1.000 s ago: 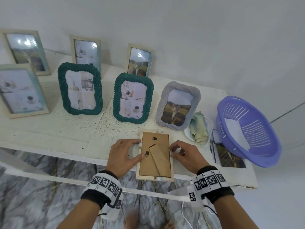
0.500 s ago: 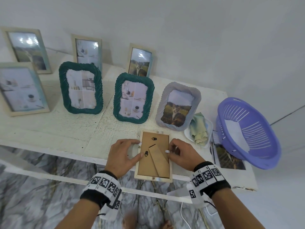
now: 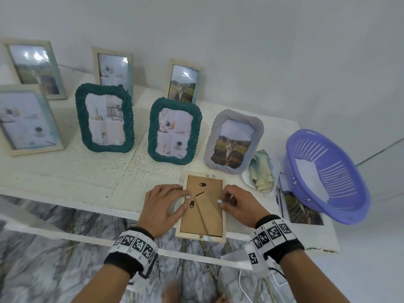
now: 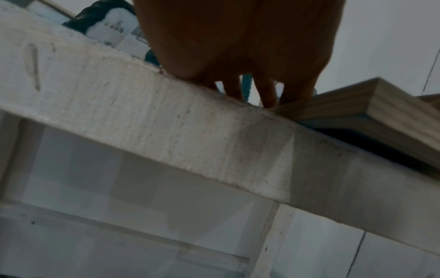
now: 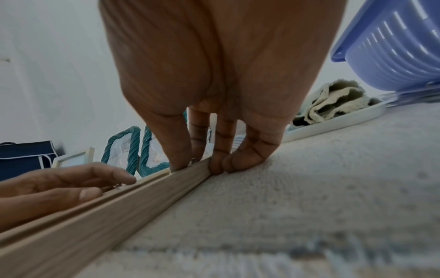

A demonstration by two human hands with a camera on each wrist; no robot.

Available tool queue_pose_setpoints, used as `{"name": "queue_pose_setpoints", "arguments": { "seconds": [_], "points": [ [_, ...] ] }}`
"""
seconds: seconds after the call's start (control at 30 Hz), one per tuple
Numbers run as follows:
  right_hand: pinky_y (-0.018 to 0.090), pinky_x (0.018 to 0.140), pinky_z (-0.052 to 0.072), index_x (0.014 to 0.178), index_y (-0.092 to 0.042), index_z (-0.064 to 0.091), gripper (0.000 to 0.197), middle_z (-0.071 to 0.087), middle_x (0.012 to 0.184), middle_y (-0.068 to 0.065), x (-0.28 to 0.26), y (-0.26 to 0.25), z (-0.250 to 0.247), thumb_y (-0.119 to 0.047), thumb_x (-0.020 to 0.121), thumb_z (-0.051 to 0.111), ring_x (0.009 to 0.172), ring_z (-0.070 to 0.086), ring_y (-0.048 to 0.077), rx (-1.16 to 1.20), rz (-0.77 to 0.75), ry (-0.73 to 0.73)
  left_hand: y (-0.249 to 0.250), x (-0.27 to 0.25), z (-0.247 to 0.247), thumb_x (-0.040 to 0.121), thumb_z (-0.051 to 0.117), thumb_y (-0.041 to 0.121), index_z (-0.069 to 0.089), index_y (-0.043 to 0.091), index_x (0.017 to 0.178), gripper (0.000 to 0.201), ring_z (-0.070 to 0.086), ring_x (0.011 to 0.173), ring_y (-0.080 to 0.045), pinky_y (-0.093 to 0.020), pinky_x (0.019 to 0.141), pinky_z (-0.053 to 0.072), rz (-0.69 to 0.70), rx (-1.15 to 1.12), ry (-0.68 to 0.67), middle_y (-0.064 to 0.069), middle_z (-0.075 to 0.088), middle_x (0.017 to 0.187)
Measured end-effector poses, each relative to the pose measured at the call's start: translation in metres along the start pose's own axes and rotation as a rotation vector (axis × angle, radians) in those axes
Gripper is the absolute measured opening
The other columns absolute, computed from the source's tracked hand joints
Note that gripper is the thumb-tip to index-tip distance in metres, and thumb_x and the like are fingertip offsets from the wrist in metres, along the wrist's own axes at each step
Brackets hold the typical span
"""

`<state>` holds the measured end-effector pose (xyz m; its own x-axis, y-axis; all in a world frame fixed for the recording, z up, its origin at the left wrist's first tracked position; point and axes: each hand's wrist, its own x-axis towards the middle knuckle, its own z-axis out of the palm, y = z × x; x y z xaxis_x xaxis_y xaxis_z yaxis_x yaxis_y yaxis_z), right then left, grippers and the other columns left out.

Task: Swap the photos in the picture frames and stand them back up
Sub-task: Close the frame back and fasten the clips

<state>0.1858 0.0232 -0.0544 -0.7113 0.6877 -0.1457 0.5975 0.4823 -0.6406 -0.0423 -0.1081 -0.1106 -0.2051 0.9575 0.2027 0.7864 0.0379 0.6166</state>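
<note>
A light wooden picture frame (image 3: 190, 224) lies face down at the table's front edge, brown backing and folded stand leg (image 3: 208, 213) up. My left hand (image 3: 184, 201) rests on its left rim with fingers nearly straight, thumb on the backing by a black clip (image 3: 192, 204). My right hand (image 3: 220, 203) pinches the right rim, thumb on top and curled fingers on the outer side. The right wrist view shows that right hand (image 5: 202, 165) on the frame (image 5: 119, 206). In the left wrist view the left hand (image 4: 262, 94) touches the frame (image 4: 381, 112), which overhangs the table edge.
Two green frames (image 3: 105, 118) (image 3: 175, 130) and a grey frame (image 3: 234, 141) stand just behind, with several wooden frames further back. To the right are a cloth (image 3: 262, 171) on a white tray, a purple basket (image 3: 328, 176) and a loose photo (image 3: 301, 211).
My right hand's fingertips have shifted a little along the frame's right rim. The frame still lies flat and the left hand has barely moved.
</note>
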Motion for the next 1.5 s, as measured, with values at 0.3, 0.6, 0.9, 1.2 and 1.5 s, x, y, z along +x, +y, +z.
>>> {"name": "queue_pose_setpoints", "arguments": {
  "seconds": [0.3, 0.6, 0.9, 1.2, 1.5],
  "points": [
    [0.033, 0.077, 0.046, 0.109, -0.019, 0.056, 0.027, 0.054, 0.104, 0.002, 0.018, -0.012, -0.005, -0.028, 0.084, 0.06, 0.093, 0.053, 0.021, -0.285, 0.069, 0.095, 0.003, -0.002, -0.001, 0.086, 0.042, 0.059, 0.05, 0.037, 0.132, 0.052, 0.038, 0.115, -0.004, -0.029, 0.09, 0.028, -0.031, -0.031, 0.014, 0.019, 0.056, 0.121],
    [0.038, 0.093, 0.043, 0.13, -0.012, 0.054, 0.046, 0.046, 0.113, 0.015, 0.044, -0.023, 0.0, -0.008, 0.084, 0.05, 0.104, 0.05, 0.035, -0.296, 0.098, 0.032, -0.003, -0.002, 0.002, 0.086, 0.043, 0.062, 0.052, 0.035, 0.133, 0.055, 0.034, 0.113, 0.002, -0.027, 0.09, 0.027, -0.036, -0.03, 0.017, 0.018, 0.058, 0.122],
    [0.032, 0.1, 0.035, 0.13, -0.026, 0.059, 0.053, 0.04, 0.117, 0.008, 0.031, -0.016, 0.008, -0.004, 0.082, 0.051, 0.106, 0.044, 0.029, -0.203, 0.1, 0.019, -0.002, -0.001, 0.003, 0.085, 0.041, 0.064, 0.053, 0.033, 0.132, 0.058, 0.04, 0.117, -0.005, -0.027, 0.091, 0.026, -0.037, -0.024, 0.029, 0.016, 0.059, 0.123],
    [0.036, 0.109, 0.03, 0.143, -0.023, 0.042, 0.056, 0.043, 0.127, 0.011, 0.017, -0.023, 0.003, -0.019, 0.089, 0.058, 0.123, 0.042, 0.027, -0.12, 0.136, 0.054, -0.002, 0.001, 0.001, 0.083, 0.04, 0.066, 0.053, 0.034, 0.134, 0.061, 0.041, 0.118, -0.008, -0.03, 0.093, 0.028, -0.059, -0.026, 0.008, 0.016, 0.059, 0.125],
    [0.043, 0.114, 0.023, 0.146, -0.053, 0.003, 0.098, -0.008, 0.161, 0.0, -0.046, -0.039, 0.033, -0.059, 0.074, 0.07, 0.146, 0.004, 0.02, -0.11, 0.157, -0.122, -0.002, 0.0, 0.002, 0.083, 0.04, 0.065, 0.053, 0.034, 0.134, 0.061, 0.043, 0.12, -0.011, -0.032, 0.095, 0.03, -0.068, -0.029, 0.004, 0.014, 0.059, 0.127]
  ]
}}
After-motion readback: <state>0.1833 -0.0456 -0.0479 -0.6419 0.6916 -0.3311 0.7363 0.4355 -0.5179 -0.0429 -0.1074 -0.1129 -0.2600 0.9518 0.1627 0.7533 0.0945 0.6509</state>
